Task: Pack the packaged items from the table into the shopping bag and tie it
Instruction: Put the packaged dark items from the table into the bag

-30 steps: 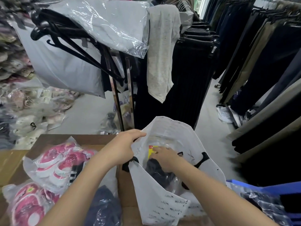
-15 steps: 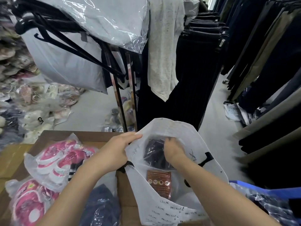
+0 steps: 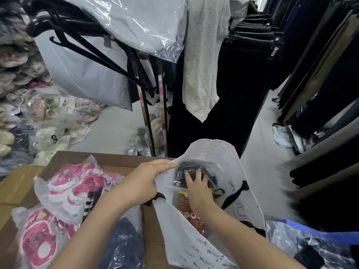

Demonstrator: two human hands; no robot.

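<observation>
A white shopping bag (image 3: 211, 154) with black handles stands open at the table's right edge. My left hand (image 3: 144, 182) grips the bag's near rim and holds the mouth open. My right hand (image 3: 196, 186) is inside the bag, fingers spread on a clear packet of black items (image 3: 186, 169); a red-brown label card (image 3: 183, 202) shows below it. On the table lie two packets of pink and white shoes (image 3: 71, 188) (image 3: 38, 237) and a packet of dark blue clothing (image 3: 124, 243).
The brown table (image 3: 108, 159) has a cardboard sheet (image 3: 17, 183) on its left. A clothes rack (image 3: 147, 117) with hangers and wrapped garments stands just beyond. Bagged shoes are piled at far left. Dark trousers hang along the right. A blue crate (image 3: 330, 235) sits at lower right.
My right hand has pushed the black packet deeper toward the far side of the bag, and the label card has come into sight. My left hand still holds the rim.
</observation>
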